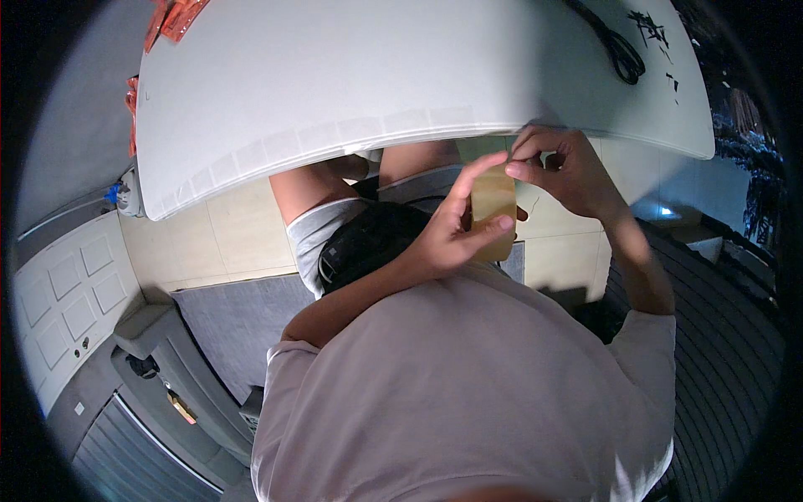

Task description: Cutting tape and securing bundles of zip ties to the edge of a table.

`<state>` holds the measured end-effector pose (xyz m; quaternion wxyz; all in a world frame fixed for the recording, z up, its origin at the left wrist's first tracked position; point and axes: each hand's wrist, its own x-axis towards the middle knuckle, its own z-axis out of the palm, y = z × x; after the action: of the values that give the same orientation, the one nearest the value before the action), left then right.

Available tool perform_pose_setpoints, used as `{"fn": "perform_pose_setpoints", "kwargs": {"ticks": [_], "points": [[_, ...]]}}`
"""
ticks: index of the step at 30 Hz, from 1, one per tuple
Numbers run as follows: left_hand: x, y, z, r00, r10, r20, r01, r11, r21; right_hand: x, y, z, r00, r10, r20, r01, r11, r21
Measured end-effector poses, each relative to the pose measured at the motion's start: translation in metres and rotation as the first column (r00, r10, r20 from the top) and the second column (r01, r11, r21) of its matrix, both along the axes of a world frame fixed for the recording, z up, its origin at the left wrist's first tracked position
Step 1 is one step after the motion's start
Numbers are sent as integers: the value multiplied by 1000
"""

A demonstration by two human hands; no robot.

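Observation:
A roll of tan packing tape (493, 209) is held upright in front of my chest, just off the near edge of the white table. My left hand (456, 226) grips it from the left, with the thumb across its face and the index finger reaching up to its top. Fingertips of the left hand show past its right side. At the upper right corner of the roll, my right hand (562, 167) has thumb and fingers pinched together. What lies between those fingertips is too small to make out.
The white table (335, 75) spans the area ahead, with faint rectangular strips along its near edge. A coiled black cable (623, 58) and black scraps (651, 32) lie at its far right. Orange packets (176, 18) sit at the far left corner. A black bag (376, 243) rests on my lap.

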<state>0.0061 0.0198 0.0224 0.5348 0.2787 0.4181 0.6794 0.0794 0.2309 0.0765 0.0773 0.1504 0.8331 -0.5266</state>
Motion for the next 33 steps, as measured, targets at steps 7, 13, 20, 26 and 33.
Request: {"fn": "perform_pose_setpoints", "kwargs": {"ticks": [7,13,20,26,33], "points": [[8,5,-13,992,-67,-103,46,981,-189,4,-5,34,967,129,-218,-63,955,289],[9,12,-12,996,-44,-71,33,988,-151,9,-18,75,919,227,-324,-83,911,403],[12,22,-29,988,-90,-125,71,987,-147,3,-14,79,919,321,-228,-133,798,588],[17,17,-16,998,-58,-5,57,992,-117,-30,20,32,945,238,-226,-93,855,510],[18,13,-9,996,85,-10,-85,994,-65,-46,31,15,962,164,-217,-48,887,458]]}}
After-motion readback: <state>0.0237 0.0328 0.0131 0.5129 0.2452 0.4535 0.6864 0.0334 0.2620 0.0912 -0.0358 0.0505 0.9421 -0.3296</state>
